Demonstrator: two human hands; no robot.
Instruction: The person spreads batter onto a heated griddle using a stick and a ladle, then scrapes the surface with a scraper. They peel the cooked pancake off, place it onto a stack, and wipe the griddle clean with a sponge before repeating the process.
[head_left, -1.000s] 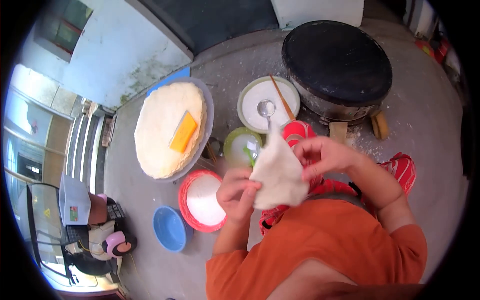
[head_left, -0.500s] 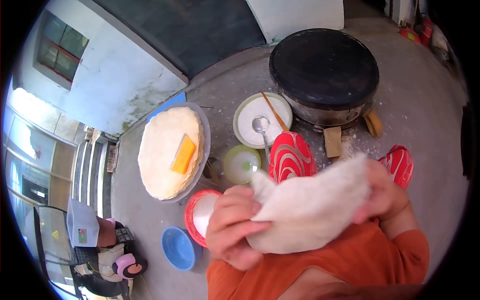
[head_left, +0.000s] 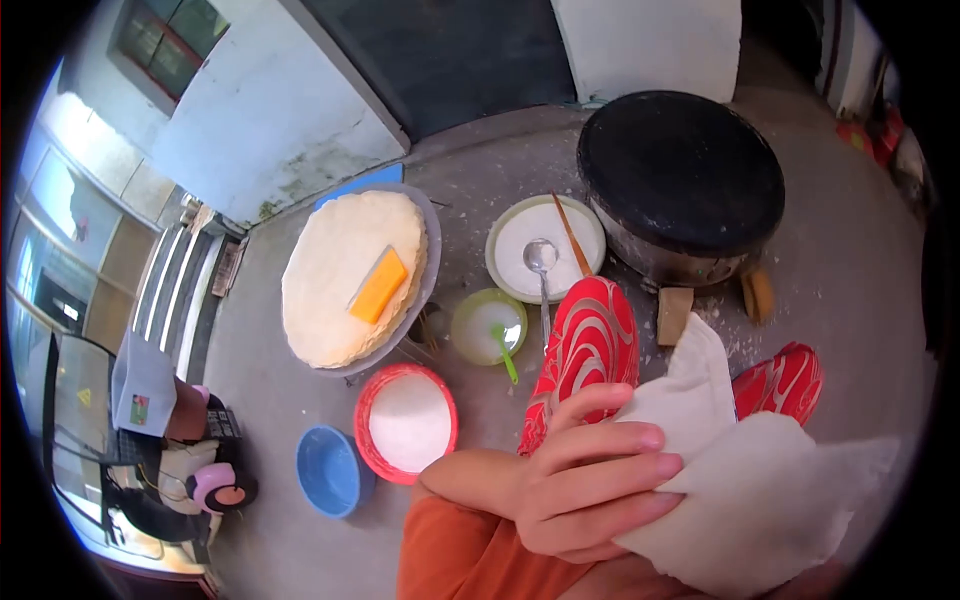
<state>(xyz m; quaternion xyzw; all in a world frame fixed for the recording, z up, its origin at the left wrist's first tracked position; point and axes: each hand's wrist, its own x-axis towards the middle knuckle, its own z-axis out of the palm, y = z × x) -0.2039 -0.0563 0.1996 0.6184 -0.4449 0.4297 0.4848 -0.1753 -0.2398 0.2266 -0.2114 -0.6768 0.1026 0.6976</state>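
My left hand [head_left: 595,480] is closed on a folded white cloth [head_left: 740,500], its fingers lying across the near side. A stitched, pointed part of the fabric rises above the fingers, and a thin blurred end spreads out to the right. My right hand does not show; the cloth covers the area on that side. Beneath the cloth are my knees in red patterned fabric [head_left: 590,345]. Left of my forearm stands a red basin [head_left: 452,440] of white powder, beside a blue basin [head_left: 335,470].
A tall stack of pale round flatbreads [head_left: 345,270] bears an orange-handled scraper [head_left: 380,287]. A bowl of white powder [head_left: 510,255] holds a metal spoon [head_left: 541,258] and a wooden stick [head_left: 572,235]. Nearby are a green bowl [head_left: 457,330] and a large black-topped round griddle [head_left: 680,170].
The cloth and my left hand have moved right. My right hand, which gripped the cloth's other side, is out of sight. The view has shifted, and the red basin shows more fully.
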